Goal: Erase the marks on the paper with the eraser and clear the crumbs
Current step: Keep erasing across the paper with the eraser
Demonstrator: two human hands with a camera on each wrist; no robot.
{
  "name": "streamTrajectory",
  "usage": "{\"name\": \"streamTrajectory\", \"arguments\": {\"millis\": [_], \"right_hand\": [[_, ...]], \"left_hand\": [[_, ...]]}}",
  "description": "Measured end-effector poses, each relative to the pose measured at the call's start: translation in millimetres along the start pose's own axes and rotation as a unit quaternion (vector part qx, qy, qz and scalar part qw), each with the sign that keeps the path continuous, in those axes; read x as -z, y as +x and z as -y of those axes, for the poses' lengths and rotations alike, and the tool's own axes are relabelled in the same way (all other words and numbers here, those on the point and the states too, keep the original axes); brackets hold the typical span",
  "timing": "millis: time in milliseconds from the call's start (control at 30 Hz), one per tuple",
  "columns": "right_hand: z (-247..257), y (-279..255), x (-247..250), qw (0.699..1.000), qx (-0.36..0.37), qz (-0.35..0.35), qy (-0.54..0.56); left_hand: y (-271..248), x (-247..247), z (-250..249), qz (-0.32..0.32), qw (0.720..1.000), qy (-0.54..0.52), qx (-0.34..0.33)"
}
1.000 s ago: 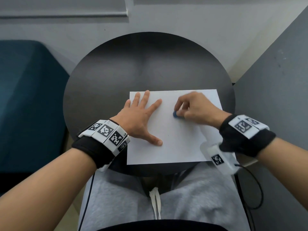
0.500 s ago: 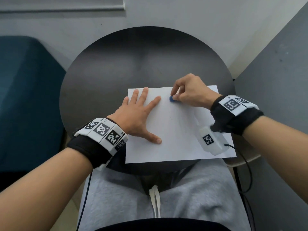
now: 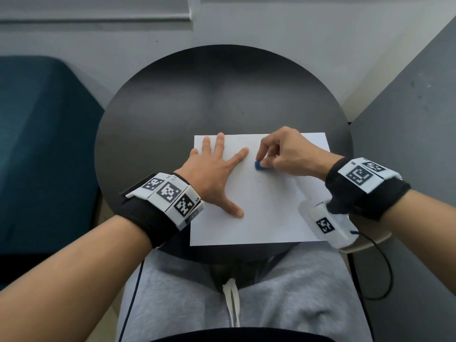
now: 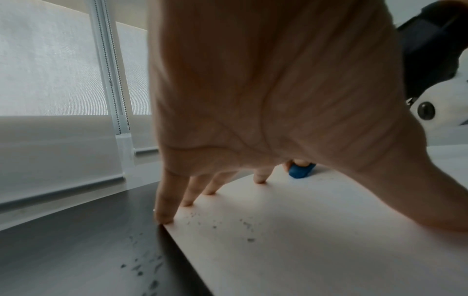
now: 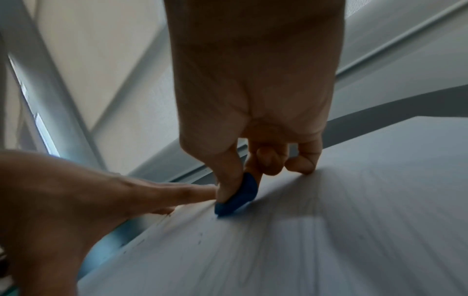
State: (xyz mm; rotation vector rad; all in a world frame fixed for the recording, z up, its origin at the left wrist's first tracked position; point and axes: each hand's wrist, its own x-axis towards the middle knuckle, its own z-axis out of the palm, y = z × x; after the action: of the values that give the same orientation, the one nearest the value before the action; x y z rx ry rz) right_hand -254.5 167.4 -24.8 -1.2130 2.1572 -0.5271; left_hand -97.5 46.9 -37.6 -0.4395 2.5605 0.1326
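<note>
One blue eraser [image 3: 258, 165] sits pressed on the single white paper [image 3: 266, 218], center-right of the head view, pinched by the right hand [image 3: 291, 154], fingers clamped on it. Left hand [image 3: 212, 176] lies flat, fingers spread, pinning the sheet. Dark crumbs [image 4: 222, 224] dot paper and round worktop [image 3: 172, 107].

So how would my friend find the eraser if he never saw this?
Look at the round black table, then the white paper on it. The right hand pinches the eraser against the sheet: a small blue lump, the only coloured thing there.
</note>
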Motion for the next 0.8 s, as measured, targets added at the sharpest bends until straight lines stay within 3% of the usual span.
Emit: {"name": "streamTrajectory", "arguments": {"millis": [67, 200, 400, 567, 733, 800], "right_hand": [[2, 3, 3, 1.0, 0.001, 0.007, -0.015], [0, 14, 3, 0.998, -0.005, -0.064, 0.004], [3, -7, -3, 0.999, 0.025, 0.028, -0.004], [2, 5, -1, 0.999, 0.012, -0.048, 0.01], [3, -27, -11, 0.997, 0.021, 0.077, -0.004], [3, -24, -9, 0.997, 0.023, 0.068, -0.018]], "left_hand": [[0, 3, -2, 0.002, 1.0, 0.004, 0.004], [0, 7, -7, 0.012, 1.0, 0.007, 0.01], [1, 11, -11, 0.016, 1.0, 0.016, 0.017], [0, 12, -12, 0.019, 0.999, 0.022, 0.017], [-1, 13, -12, 0.024, 0.999, 0.018, 0.018], [-2, 13, -12, 0.025, 0.999, 0.015, 0.019]]}}
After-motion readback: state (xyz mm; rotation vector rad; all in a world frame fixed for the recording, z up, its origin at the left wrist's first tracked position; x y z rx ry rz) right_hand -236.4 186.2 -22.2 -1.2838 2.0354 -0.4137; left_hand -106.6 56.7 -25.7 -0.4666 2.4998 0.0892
